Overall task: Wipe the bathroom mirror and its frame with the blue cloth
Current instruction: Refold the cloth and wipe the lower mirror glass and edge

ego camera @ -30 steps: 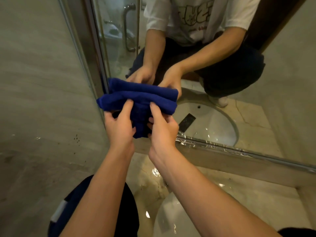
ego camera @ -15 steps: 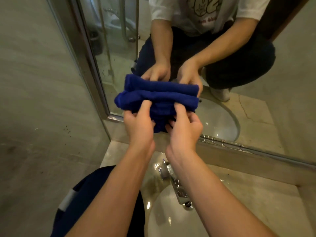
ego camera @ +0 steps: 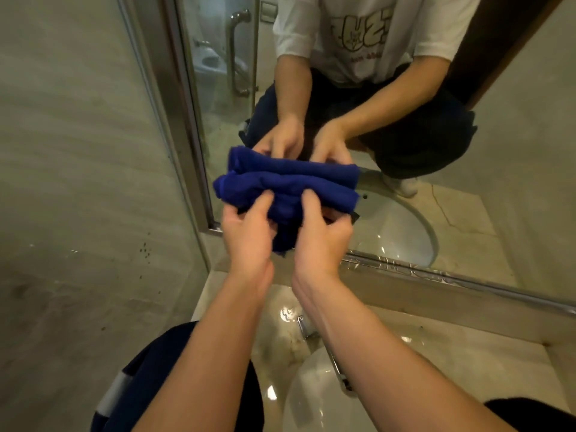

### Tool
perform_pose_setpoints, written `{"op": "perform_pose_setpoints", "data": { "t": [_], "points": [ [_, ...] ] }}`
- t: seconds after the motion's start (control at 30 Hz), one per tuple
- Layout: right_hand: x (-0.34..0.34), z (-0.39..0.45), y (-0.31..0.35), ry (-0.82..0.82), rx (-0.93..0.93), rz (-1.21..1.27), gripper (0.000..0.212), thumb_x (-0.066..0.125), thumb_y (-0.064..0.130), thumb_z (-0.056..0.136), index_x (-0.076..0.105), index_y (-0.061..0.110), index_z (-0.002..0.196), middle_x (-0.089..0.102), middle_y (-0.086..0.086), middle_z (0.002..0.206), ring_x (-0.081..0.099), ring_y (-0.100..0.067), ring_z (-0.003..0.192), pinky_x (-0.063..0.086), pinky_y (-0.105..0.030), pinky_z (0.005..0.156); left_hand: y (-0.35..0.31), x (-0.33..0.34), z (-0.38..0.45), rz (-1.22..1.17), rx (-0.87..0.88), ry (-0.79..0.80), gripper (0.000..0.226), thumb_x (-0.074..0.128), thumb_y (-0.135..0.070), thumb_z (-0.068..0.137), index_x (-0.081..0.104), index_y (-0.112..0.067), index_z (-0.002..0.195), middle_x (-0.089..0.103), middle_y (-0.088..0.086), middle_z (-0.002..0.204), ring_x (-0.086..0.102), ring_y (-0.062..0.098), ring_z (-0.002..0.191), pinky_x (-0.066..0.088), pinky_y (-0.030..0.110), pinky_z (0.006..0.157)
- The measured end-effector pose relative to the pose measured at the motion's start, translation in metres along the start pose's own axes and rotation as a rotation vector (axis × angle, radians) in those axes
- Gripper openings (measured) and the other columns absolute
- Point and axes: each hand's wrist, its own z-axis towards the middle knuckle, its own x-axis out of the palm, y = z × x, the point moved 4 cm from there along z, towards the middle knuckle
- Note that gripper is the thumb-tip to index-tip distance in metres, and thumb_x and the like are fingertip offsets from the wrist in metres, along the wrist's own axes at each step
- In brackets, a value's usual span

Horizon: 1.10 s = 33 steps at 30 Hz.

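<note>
**Both hands on the cloth at the mirror's lower left corner**

The blue cloth (ego camera: 290, 194) is bunched into a thick folded roll, held up right against the glass of the mirror (ego camera: 467, 213), near its lower left corner. Its reflection sits directly above it, so the two rolls look stacked. The left hand (ego camera: 247, 235) grips the cloth from below, thumb up over the front of the fold, fingers curled underneath. The right hand (ego camera: 321, 241) does the same just beside it, thumb on top, fingers tucked round the hanging end of the cloth. The two hands are close together, nearly touching.

The metal frame (ego camera: 187, 145) runs up the mirror's left edge and along its bottom edge, where the strip shows wet, shiny patches. Left of the frame is a pale tiled wall (ego camera: 78, 182) with a few dark specks low down. Below the hands lies the marble counter (ego camera: 452, 363), and a white sink (ego camera: 311, 400) is set into it at the near edge, with a chrome tap (ego camera: 307, 327) at the sink's back rim, partly hidden by the right forearm. The mirror shows the person crouching, white shirt and dark trousers.
</note>
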Motion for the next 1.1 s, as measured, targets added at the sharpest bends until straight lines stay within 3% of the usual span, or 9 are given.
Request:
{"op": "perform_pose_setpoints", "data": {
  "t": [0.17,0.3,0.4,0.57,0.67,0.77,0.9,1.1],
  "points": [
    [0.017,-0.012,0.0,0.049,0.022,-0.065,0.014,0.066,0.023,0.09,0.056,0.029,0.097,0.068,0.006,0.091,0.067,-0.008,0.084,0.058,-0.036,0.083,-0.011,-0.015,0.009,0.009,0.034,-0.008,0.04,0.065,-0.016,0.092,0.054,-0.022,0.13,0.073,0.001,0.111,0.072,0.019,0.098,0.059,0.031,0.08],
    [0.006,-0.005,0.004,0.099,0.079,-0.056,0.013,0.065,0.018,0.09,0.062,0.023,0.102,0.068,0.007,0.088,0.066,-0.007,0.081,0.057,-0.03,0.079,-0.005,-0.012,0.005,0.053,0.049,-0.122,0.017,0.067,-0.014,0.09,0.061,-0.02,0.105,0.073,0.003,0.099,0.073,0.021,0.093,0.059,0.029,0.075],
    [-0.013,0.003,0.01,0.097,0.056,-0.041,0.014,0.065,0.016,0.089,0.066,0.022,0.103,0.07,0.007,0.088,0.067,-0.005,0.08,0.056,-0.026,0.075,0.008,0.002,-0.004,0.07,0.036,-0.157,0.013,0.067,-0.013,0.089,0.061,-0.02,0.099,0.073,0.004,0.095,0.072,0.021,0.091,0.058,0.029,0.074],
    [-0.067,0.031,0.032,0.02,0.039,0.004,0.012,0.065,0.01,0.086,0.068,0.015,0.096,0.069,0.004,0.08,0.065,-0.008,0.072,0.054,-0.03,0.07,0.042,0.046,-0.041,0.077,0.021,-0.106,0.014,0.065,-0.008,0.089,0.064,-0.016,0.101,0.074,0.006,0.099,0.074,0.015,0.084,0.059,0.027,0.069],
    [-0.114,0.052,0.053,-0.017,0.058,0.062,0.014,0.064,0.013,0.087,0.067,0.016,0.1,0.07,0.003,0.083,0.066,-0.01,0.074,0.051,-0.025,0.065,0.07,0.079,-0.068,0.103,-0.029,-0.007,0.014,0.065,-0.009,0.09,0.065,-0.017,0.101,0.074,0.005,0.099,0.073,0.014,0.087,0.061,0.029,0.075],
    [-0.153,0.07,0.073,-0.05,0.035,0.086,0.009,0.065,0.013,0.086,0.067,0.019,0.092,0.07,0.004,0.077,0.065,-0.011,0.071,0.049,-0.027,0.064,0.095,0.108,-0.09,0.128,-0.046,0.056,0.021,0.065,-0.01,0.091,0.064,-0.015,0.111,0.074,0.005,0.104,0.073,0.015,0.092,0.06,0.03,0.08],
    [-0.184,0.084,0.083,-0.001,0.071,0.084,0.009,0.066,0.015,0.086,0.068,0.021,0.092,0.071,0.007,0.077,0.066,-0.009,0.072,0.05,-0.024,0.064,0.115,0.128,-0.106,0.159,-0.013,0.025,0.031,0.065,-0.014,0.091,0.062,-0.015,0.122,0.073,0.004,0.111,0.071,0.015,0.099,0.059,0.03,0.081],
    [-0.236,0.112,0.101,0.045,0.106,0.147,0.01,0.065,0.011,0.086,0.068,0.016,0.094,0.071,0.003,0.081,0.067,-0.009,0.072,0.05,-0.02,0.062,0.144,0.166,-0.136,0.184,0.002,0.041,0.031,0.063,-0.012,0.092,0.061,-0.013,0.123,0.072,0.006,0.112,0.07,0.015,0.098,0.057,0.023,0.07]
  ]
}}
